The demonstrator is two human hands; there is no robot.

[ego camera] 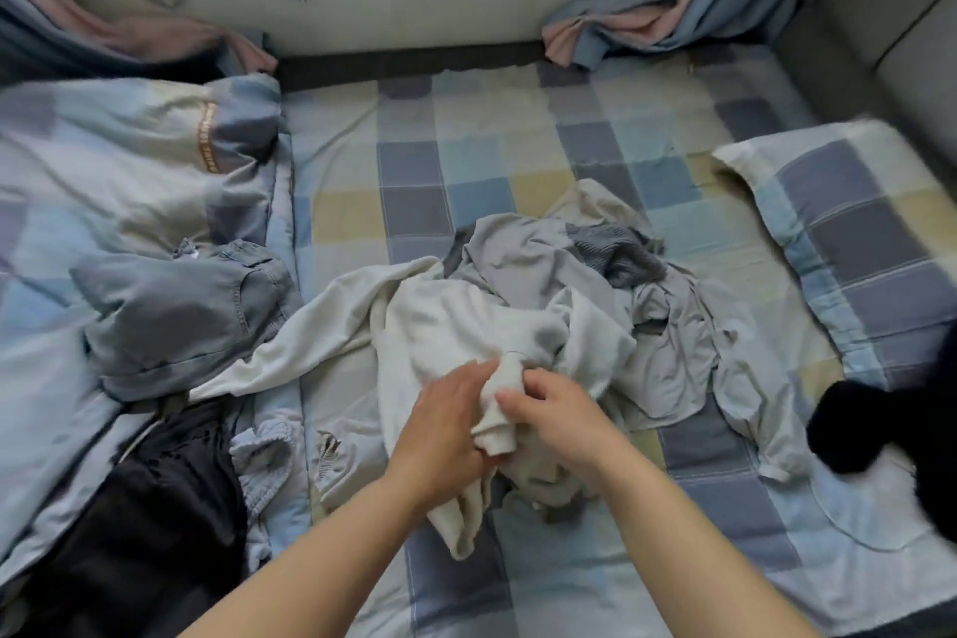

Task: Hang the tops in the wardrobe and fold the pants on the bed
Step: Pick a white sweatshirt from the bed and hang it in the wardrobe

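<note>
Left hand [445,422]: curled round a bunched, rolled end of the cream top [445,326], gripping it from the left side, low in the middle of the view.
Right hand [556,417]: fingers curled onto the same rolled end from the right, pinching it; the two hands meet on this piece of cloth.
Cream top: crumpled on the bed [414,161], in the middle of the heap; one long part trails out to the left toward the jeans, another hangs down below the hands.
Grey garment [668,352]: thin and light grey, spread in creases just right of the cream top and partly under it; whether it is a top or pants cannot be told.
Ribbed grey piece [619,251]: darker, lying on top of the heap at its far side.
Jeans [176,311]: faded blue denim, loosely bunched on the quilt at the left, well apart from the hands.
Black garment [155,508]: dark heap at the lower left, below the jeans, touching a small pale blue piece beside it.
Quilt [103,161]: checked, rumpled, along the left side of the bed.
Pillow [854,218]: checked, at the right edge of the bed.
Dark soft thing [859,422]: black, blurred, at the far right; what it is cannot be told.
Curtains [699,0]: blue and pink, bunched at both far corners against the pale wall.
</note>
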